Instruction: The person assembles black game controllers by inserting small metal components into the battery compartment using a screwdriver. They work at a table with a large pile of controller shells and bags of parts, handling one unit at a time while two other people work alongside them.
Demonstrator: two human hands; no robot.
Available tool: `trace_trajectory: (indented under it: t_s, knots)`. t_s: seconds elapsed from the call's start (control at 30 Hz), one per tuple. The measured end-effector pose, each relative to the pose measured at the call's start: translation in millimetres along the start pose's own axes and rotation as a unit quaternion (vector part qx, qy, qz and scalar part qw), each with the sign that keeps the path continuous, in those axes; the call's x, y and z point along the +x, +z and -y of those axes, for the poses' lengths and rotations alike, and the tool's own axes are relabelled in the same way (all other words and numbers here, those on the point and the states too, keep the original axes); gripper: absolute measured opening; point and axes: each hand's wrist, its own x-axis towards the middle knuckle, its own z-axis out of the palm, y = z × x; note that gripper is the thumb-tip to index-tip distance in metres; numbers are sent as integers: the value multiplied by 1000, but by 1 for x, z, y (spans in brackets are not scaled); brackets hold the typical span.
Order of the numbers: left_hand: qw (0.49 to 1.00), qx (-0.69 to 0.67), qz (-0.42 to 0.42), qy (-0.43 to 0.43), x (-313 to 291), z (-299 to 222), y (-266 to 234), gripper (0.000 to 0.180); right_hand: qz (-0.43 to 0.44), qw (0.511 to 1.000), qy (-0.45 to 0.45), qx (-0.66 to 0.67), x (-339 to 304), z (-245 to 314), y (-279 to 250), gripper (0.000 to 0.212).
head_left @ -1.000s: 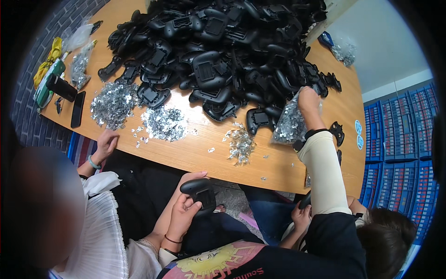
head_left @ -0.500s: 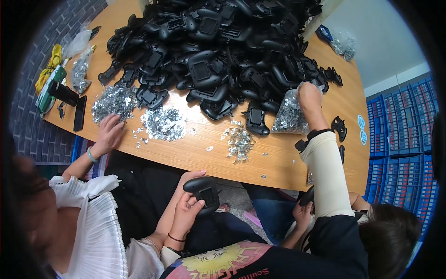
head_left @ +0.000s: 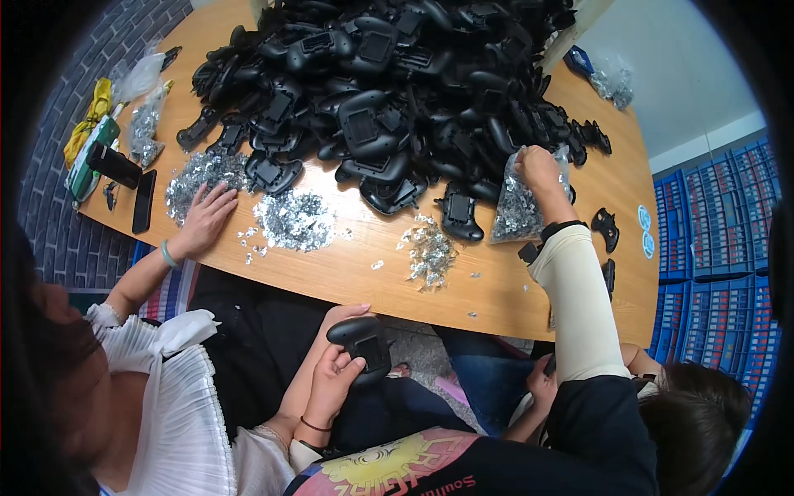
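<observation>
My left hand (head_left: 332, 379) is closed around a black game controller shell (head_left: 361, 345), held low in front of the table edge with its recessed side showing. My right arm, in a cream sleeve, stretches over the table. At its end my right hand (head_left: 539, 174) has curled fingers at the mouth of a clear plastic bag (head_left: 514, 213) filled with small silvery metal pieces. Its fingertips are partly hidden, and the hand seems to grip the bag's upper edge. Just left of the bag lies another black controller shell (head_left: 460, 213).
A tall heap of black controller shells (head_left: 372, 124) covers the table's far middle. Loose metal pieces lie in piles (head_left: 294, 219), one of them a smaller pile (head_left: 428, 255). At left, a co-worker's hand (head_left: 208, 217) rests by a pile. Another co-worker's hand (head_left: 542, 384) is at right. Blue bins (head_left: 715, 215) line the right.
My right hand has shifted a little left over the bag's mouth, and more of the bag's right side shows. My left hand keeps the controller shell. The left co-worker's hand moved right along the pile.
</observation>
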Motion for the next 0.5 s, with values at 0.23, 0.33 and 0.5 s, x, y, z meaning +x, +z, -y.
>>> trace_trajectory:
  t_s: [0.23, 0.33, 0.5]
  knots:
    - [1000, -4, 4, -8, -1, 0, -1, 41, 8, 997, -17, -73, 1, 1, -3, 23]
    - [1000, -2, 4, -28, -3, -4, 0, 42, 47, 996, 11, -75, 0, 12, -18, 18]
    - [1000, -9, 4, -18, -2, -4, -1, 44, 49, 995, 32, -77, -6, 31, -32, 21]
